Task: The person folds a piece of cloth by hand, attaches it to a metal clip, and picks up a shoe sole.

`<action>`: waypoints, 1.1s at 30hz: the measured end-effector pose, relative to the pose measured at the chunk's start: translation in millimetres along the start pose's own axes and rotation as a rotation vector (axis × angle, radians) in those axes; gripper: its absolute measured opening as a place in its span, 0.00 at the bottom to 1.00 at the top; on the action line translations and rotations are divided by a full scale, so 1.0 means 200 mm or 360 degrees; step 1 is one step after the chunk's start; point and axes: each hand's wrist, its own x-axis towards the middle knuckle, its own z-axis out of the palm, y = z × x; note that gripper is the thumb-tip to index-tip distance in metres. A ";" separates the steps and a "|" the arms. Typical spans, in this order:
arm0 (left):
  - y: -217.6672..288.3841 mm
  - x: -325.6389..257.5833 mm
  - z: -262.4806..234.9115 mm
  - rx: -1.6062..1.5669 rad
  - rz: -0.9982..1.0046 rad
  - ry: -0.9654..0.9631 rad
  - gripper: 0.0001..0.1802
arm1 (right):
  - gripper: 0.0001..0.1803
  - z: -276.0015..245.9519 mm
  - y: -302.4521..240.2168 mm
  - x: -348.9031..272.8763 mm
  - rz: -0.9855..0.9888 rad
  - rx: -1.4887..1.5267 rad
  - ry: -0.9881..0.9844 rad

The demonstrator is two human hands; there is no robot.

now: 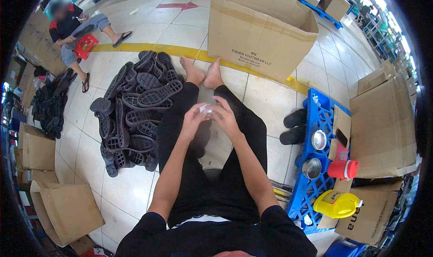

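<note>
Above my lap, my left hand [194, 118] pinches a small white piece [205, 108], thin like paper or cloth; its exact kind is too small to make out. My right hand [224, 117] meets it from the other side, thumb and fingertips closed at the piece's edge. To the left of my legs lies a heap of black shoe soles [143, 108], several showing a gridded underside. Neither hand touches the heap.
An open cardboard box [261, 36] stands beyond my feet. On my right, a blue plastic pallet [311, 142] bears metal bowls [319, 140], a red jug [343, 169] and a yellow jug [337, 204]. Black slippers [294, 127] lie beside it. Another person [67, 27] sits far left.
</note>
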 end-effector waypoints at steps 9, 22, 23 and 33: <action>0.00 0.01 -0.03 0.0063 0.0145 0.0062 0.13 | 0.15 -0.01 -0.02 0.01 0.0102 0.0059 -0.0092; -0.02 0.03 -0.04 -0.0093 0.0182 0.0147 0.19 | 0.15 0.00 -0.07 0.03 -0.0150 -0.0079 -0.0039; -0.03 0.03 -0.05 -0.0092 0.0183 0.0147 0.19 | 0.15 0.00 -0.07 0.03 -0.0151 -0.0078 -0.0038; -0.07 0.03 -0.05 0.0222 0.0234 0.0165 0.25 | 0.09 0.04 0.13 -0.03 0.0523 0.0314 -0.0064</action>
